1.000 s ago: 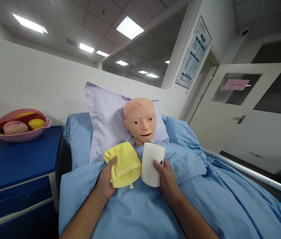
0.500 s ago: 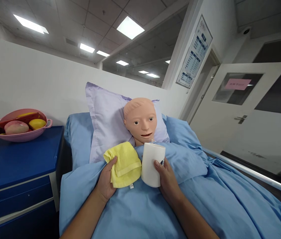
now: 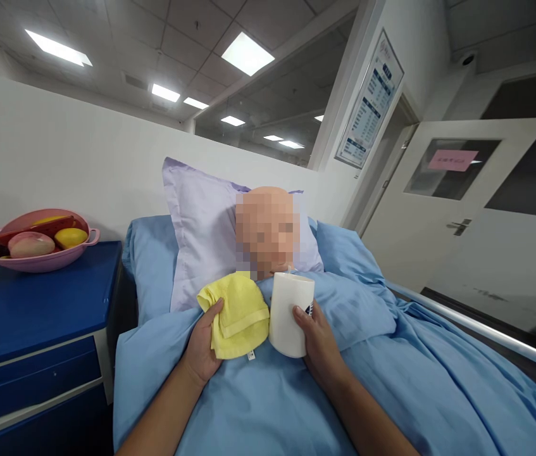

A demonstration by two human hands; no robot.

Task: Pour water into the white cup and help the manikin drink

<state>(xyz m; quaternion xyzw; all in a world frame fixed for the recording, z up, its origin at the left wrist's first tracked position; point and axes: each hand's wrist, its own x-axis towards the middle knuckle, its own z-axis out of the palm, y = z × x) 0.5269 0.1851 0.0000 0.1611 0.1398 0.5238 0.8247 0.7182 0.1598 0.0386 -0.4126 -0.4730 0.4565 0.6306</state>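
Observation:
A training manikin lies in a bed, its head on a lilac pillow, covered to the neck by a blue blanket. My left hand grips a folded yellow cloth held just below the manikin's chin, thumb on top. My right hand is wrapped round a white cup, held upright right beside the cloth, its rim close under the manikin's mouth. Both forearms rest over the blanket.
A blue bedside cabinet stands to the left, bearing a pink bowl of fruit. A metal bed rail runs along the right side. A white door stands ajar beyond it, with a wall notice above.

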